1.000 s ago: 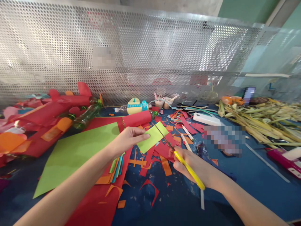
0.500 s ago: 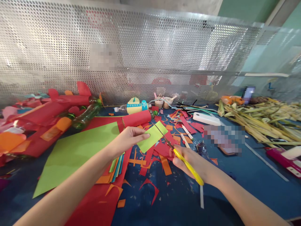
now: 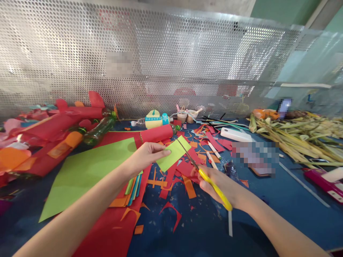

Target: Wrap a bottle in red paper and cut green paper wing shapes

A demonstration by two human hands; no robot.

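Observation:
My left hand (image 3: 150, 155) pinches the left edge of a small lime-green paper piece (image 3: 174, 153) between thumb and fingers. My right hand (image 3: 218, 184) is closed around the yellow handles of a pair of scissors (image 3: 214, 189). Their blades point up and left and lie across the right part of the green piece. Whether the blades are apart is hard to make out. Under my left forearm lies a large lime-green sheet (image 3: 88, 171) on red paper (image 3: 107, 228). Beside it is a stack of narrow coloured paper pieces (image 3: 132, 192).
Red and orange scraps (image 3: 189, 185) litter the blue table (image 3: 203, 228). Paper-covered bottles (image 3: 72, 117) lie at left, and a red-wrapped bottle (image 3: 158, 134) behind my hands. At right are a white oblong device (image 3: 235, 135), dried husks (image 3: 292, 132) and a magenta object (image 3: 321, 184). A perforated metal panel (image 3: 171, 53) stands behind.
Little differs: the green piece and my left hand have shifted very slightly upward. The scissors stay across the piece's right part, and the view has moved a touch.

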